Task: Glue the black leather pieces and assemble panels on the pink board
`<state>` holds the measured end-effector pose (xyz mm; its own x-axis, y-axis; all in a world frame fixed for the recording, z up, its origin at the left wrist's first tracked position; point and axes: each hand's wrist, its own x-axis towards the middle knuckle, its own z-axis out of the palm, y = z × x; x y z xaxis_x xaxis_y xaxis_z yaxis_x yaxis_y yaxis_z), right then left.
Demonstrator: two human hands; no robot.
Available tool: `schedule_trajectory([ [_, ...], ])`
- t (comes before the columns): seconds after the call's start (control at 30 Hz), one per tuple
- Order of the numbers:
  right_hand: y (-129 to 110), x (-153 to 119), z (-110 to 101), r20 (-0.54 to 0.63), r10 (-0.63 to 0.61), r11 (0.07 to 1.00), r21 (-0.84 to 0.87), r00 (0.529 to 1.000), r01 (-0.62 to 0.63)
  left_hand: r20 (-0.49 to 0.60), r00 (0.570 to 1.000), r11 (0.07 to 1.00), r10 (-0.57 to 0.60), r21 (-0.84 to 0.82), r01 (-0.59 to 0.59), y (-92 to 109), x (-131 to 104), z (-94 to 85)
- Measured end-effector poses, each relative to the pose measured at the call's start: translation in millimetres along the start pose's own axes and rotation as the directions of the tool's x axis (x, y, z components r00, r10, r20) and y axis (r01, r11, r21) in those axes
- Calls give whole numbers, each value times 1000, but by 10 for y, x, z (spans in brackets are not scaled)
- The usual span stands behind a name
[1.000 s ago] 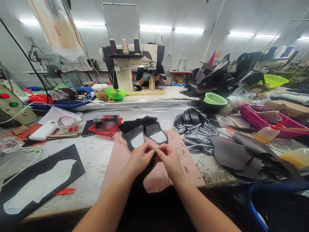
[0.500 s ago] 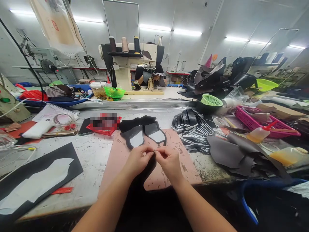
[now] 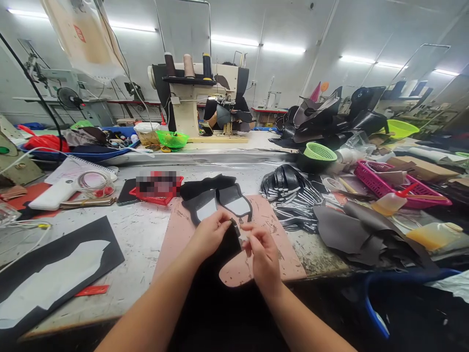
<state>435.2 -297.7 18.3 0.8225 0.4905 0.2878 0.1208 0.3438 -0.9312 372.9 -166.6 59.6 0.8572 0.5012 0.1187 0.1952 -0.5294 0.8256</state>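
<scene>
Head view, left hand: at the centre of the frame, the left hand (image 3: 212, 233) has thumb and forefinger closed on the upper edge of a black piece (image 3: 227, 247).
Right hand: just right of centre, the right hand (image 3: 263, 254) is half curled, thumb near the fingers; whether it grips anything I cannot tell.
Black piece: hangs below the left fingertips, between the hands, its edge facing the right fingers, in front of a pink board (image 3: 174, 249).
Dark panels: two dark panels with pale patches (image 3: 235, 201) lie just above the hands, at the board's top edge; the left hand partly covers the left panel.
Hard to make out: the black piece's lower end merges with dark clothing; small details between the fingers blur.
Cut off: both forearms, at the bottom of the frame.
Obscured: contents of the red basket (image 3: 161, 199), left of centre, are pixelated.
</scene>
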Motion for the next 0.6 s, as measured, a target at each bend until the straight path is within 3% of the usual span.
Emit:
schedule_trajectory([
  [0.07,-89,-119,-166,182,-35,992,-116,983,57,-7,999,987,33,155,-32,12,152,-64],
  [0.1,-145,-171,-271,304,0,977,-201,953,64,9,998,973,58,225,-58,12,249,-90],
  [0.17,-259,-237,-509,507,171,919,-391,845,49,77,991,928,107,350,-127,0,448,-116],
  [0.23,-348,-232,-754,607,353,842,-538,712,41,144,979,859,143,474,-195,-17,580,-92],
  [0.27,-376,-198,-866,618,408,810,-584,672,46,166,972,818,167,528,-230,-23,593,-59],
  [0.3,-391,-142,-963,613,432,787,-615,661,56,178,964,777,200,571,-267,-27,560,-14],
  [0.37,-381,35,-1086,566,407,752,-653,717,88,189,932,705,309,612,-358,-35,355,110],
  [0.43,-318,282,-1073,513,329,709,-688,793,151,227,869,646,439,593,-481,-66,13,270],
  [0.53,-121,699,-756,484,264,563,-780,834,274,337,739,514,583,552,-657,-217,-519,526],
  [0.6,67,938,-396,488,290,373,-850,824,372,314,638,396,703,573,-718,-383,-759,653],
])
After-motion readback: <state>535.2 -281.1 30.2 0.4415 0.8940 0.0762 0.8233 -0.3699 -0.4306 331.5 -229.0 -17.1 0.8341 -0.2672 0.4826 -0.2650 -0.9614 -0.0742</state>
